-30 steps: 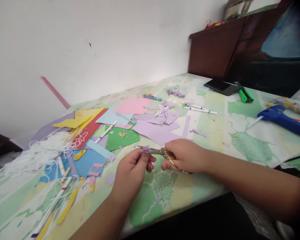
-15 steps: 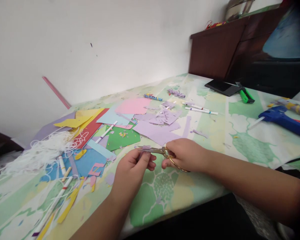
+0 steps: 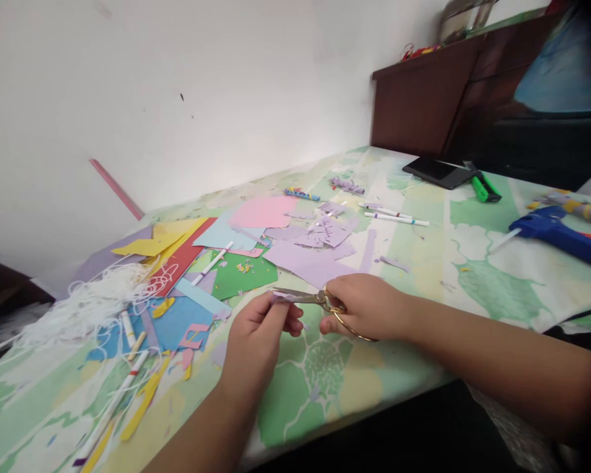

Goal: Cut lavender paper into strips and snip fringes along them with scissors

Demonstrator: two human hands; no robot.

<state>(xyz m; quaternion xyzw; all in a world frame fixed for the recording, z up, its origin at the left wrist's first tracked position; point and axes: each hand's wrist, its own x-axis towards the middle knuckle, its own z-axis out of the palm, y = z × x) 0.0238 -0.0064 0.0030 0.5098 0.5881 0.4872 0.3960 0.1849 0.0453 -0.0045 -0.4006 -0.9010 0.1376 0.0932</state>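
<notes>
Near the front of the table, my left hand (image 3: 256,335) pinches a small piece of purple paper (image 3: 282,297) between thumb and forefinger. My right hand (image 3: 362,305) is closed round the gold handles of a pair of scissors (image 3: 320,299). The blades point left and lie against the purple piece at my left fingertips. Just beyond them rests a larger sheet of purple paper (image 3: 308,259), with cut and marked purple scraps (image 3: 329,230) behind it.
Left of my hands lie a heap of white string (image 3: 93,299), red paper (image 3: 182,256), green paper (image 3: 241,272) and several markers. On the right are a blue glue gun (image 3: 561,233), a green cutter (image 3: 485,187) and a dark phone-like slab (image 3: 438,172). A white wall stands behind.
The purple piece at my left fingertips shows less now, and the scissor blades sit slightly differently on it. The view has shifted a little; both hands stay in nearly the same place.
</notes>
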